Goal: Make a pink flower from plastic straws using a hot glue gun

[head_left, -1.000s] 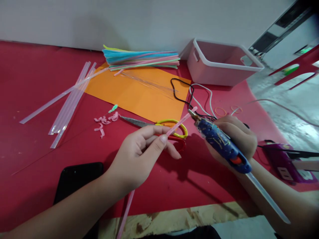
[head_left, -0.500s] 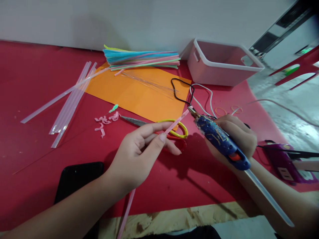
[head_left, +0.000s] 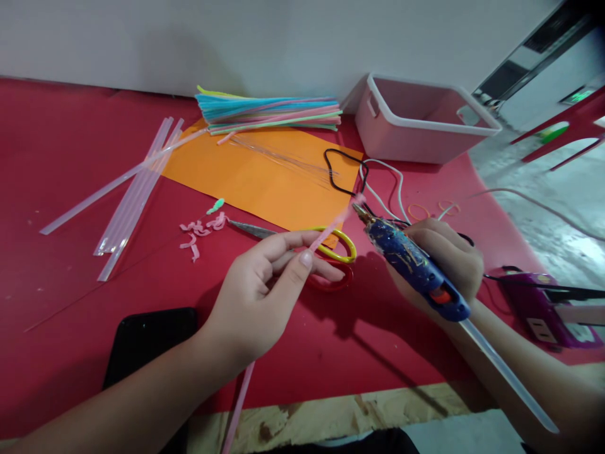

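Observation:
Between thumb and forefinger, my left hand (head_left: 269,290) pinches a pink pipe cleaner (head_left: 326,234). Its far end slants up to the right; a pink length also hangs below the wrist over the table edge. My right hand (head_left: 447,258) is wrapped round a blue glue gun (head_left: 406,255) with a clear glue stick (head_left: 505,372) out of its back. The metal nozzle is at the pipe cleaner's tip; whether they touch is unclear. Scissors (head_left: 347,243) with yellow and red handles lie beneath my left hand, partly hidden by it.
Glue sticks (head_left: 135,189) lie left, pink scraps (head_left: 193,230) by the scissors. Behind are an orange sheet (head_left: 265,183), a pipe cleaner bundle (head_left: 269,113) and a pink bin (head_left: 401,139). A black phone (head_left: 146,340) lies front left, a purple power strip (head_left: 543,309) right.
The glue gun has shifted slightly left and down. The pipe cleaner's tip now shows above the nozzle and looks blurred. My left hand has barely moved.

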The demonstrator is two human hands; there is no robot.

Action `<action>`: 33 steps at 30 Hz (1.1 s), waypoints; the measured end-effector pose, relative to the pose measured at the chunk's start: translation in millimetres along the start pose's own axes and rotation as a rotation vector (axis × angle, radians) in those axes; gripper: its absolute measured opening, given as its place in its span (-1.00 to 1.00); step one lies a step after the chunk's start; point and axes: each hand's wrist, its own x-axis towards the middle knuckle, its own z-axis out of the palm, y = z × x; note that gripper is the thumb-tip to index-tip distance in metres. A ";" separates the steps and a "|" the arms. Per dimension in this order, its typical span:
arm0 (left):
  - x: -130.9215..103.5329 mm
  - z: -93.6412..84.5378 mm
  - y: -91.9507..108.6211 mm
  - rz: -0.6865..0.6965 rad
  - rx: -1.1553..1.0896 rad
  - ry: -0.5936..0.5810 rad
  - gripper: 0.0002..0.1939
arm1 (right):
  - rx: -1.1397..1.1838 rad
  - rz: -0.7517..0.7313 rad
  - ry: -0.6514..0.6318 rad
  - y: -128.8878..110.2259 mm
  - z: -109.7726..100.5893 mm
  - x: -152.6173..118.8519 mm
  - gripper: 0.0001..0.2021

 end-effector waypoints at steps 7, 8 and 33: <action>0.0 -0.5 -1.3 0.018 0.017 0.004 -0.76 | 0.010 -0.021 0.009 -0.5 -0.4 -1.1 -0.85; 0.0 -0.7 -1.5 0.025 0.032 0.007 -0.74 | 0.008 -0.019 0.019 -0.4 -0.7 -1.6 -0.84; 0.2 0.2 -3.6 0.038 -0.130 -0.035 -0.81 | 0.035 -0.037 -0.038 -2.9 -0.3 2.2 -0.92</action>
